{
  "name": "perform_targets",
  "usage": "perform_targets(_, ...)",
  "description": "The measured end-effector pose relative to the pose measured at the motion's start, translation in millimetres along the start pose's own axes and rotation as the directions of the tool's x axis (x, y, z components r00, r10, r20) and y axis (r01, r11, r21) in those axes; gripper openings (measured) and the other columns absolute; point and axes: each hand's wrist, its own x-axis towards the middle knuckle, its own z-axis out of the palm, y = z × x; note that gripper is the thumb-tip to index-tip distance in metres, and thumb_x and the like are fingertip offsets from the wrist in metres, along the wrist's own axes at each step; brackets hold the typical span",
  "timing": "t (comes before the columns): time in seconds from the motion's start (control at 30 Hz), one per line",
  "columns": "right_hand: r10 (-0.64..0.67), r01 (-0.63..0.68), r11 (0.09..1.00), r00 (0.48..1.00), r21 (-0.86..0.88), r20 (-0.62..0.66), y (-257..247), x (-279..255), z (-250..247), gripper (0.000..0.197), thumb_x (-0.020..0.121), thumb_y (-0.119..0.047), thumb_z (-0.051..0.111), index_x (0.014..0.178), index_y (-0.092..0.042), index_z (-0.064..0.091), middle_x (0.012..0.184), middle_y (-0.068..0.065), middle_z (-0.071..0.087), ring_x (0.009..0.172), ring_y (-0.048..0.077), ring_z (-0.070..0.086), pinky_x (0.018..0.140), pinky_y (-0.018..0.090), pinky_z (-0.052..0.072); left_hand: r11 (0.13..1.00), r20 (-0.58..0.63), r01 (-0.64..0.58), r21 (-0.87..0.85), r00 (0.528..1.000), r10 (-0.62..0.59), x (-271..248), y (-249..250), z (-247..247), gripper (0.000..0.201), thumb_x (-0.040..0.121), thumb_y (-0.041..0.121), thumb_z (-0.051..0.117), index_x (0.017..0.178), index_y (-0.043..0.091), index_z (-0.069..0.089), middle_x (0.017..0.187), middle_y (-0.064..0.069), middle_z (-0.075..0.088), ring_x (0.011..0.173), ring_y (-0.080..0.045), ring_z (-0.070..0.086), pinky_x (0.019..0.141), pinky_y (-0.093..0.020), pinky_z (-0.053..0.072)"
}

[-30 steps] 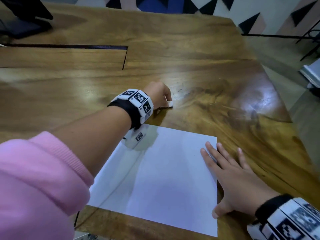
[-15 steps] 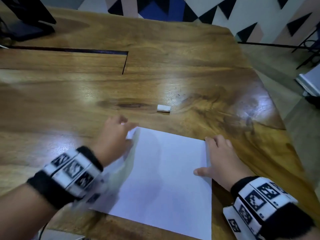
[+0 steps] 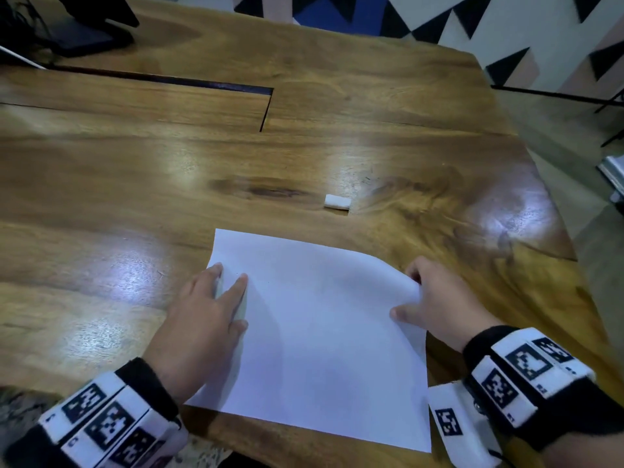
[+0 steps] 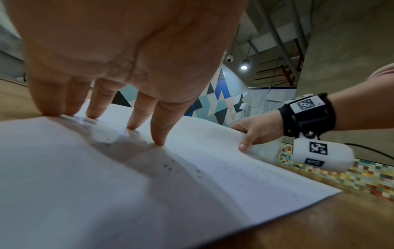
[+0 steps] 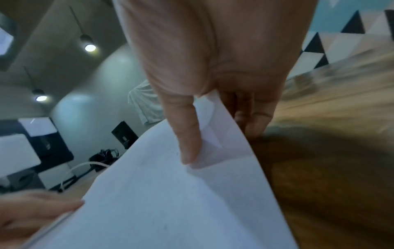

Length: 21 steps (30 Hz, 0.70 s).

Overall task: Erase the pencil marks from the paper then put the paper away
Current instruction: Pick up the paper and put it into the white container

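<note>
While the paper (image 3: 324,336) lies on the wooden worktop (image 3: 135,184) near its front edge, the head view shows both hands at its far part. The left hand (image 3: 202,319) rests on the left side of the sheet with straight fingers pressing down. The right hand (image 3: 435,305) holds the far right corner, thumb on top and the other fingers below, so this corner is lifted and the sheet bends upward there. A small white eraser (image 3: 336,201) lies on the worktop beyond the paper, apart from it. Both wrists carry black bands with printed markers

In the left wrist view, the left hand (image 4: 119,55) is spread, and its fingertips (image 4: 158,140) touch the paper (image 4: 106,185). Small dark specks lie on the sheet near them. On the right, the right hand (image 4: 254,133) pinches the raised edge

In the right wrist view, the right hand (image 5: 213,64) grips the paper (image 5: 170,202): the thumb (image 5: 188,134) lies on top, and the other fingers are curled under the lifted corner, above the worktop (image 5: 330,168). The fingers of the left hand (image 5: 32,210) touch the opposite edge at the lower left
</note>
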Motion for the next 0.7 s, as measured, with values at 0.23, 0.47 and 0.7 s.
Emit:
perform_targets(0.23, -0.066, 0.065, 0.966, 0.998, 0.252, -0.002, 16, 4, -10, 0.012, 0.083, -0.007, 0.066, 0.085, -0.017, 0.060, 0.084, 0.002, 0.066, 0.078, 0.016, 0.061, 0.070, 0.033, 0.050, 0.958, -0.034, 0.166, -0.235, 0.983, -0.178, -9, -7, -8, 0.066, 0.072, 0.017, 0.070, 0.132, 0.019, 0.043, 0.134, -0.018, 0.041, 0.117, -0.038, 0.039, 0.101, -0.042, 0.032)
perform_targets(0.47, -0.156, 0.092, 0.875, 0.983, 0.475, 0.097, 12, 16, -21, 0.016, 0.083, 0.003, 0.063, 0.081, -0.013, 0.059, 0.080, 0.004, 0.070, 0.071, 0.018, 0.065, 0.069, 0.032, 0.051, 0.809, 0.020, 0.292, -0.510, 0.945, -0.328, -43, -32, -33, 0.054, 0.076, 0.017, 0.067, 0.121, 0.040, 0.046, 0.100, -0.001, 0.053, 0.089, -0.021, 0.056, 0.074, -0.036, 0.046)
perform_targets(0.7, -0.343, 0.164, 0.801, 0.914, 0.577, 0.216, -39, 32, -17, 0.022, 0.082, 0.012, 0.058, 0.080, -0.010, 0.056, 0.065, -0.002, 0.071, 0.057, 0.010, 0.066, 0.053, 0.019, 0.053, 0.203, 0.285, 0.365, -0.909, 0.897, -0.338, -96, -63, -32, 0.030, 0.074, 0.008, 0.068, 0.100, 0.021, 0.062, 0.071, -0.002, 0.075, 0.061, -0.013, 0.069, 0.051, -0.018, 0.052)
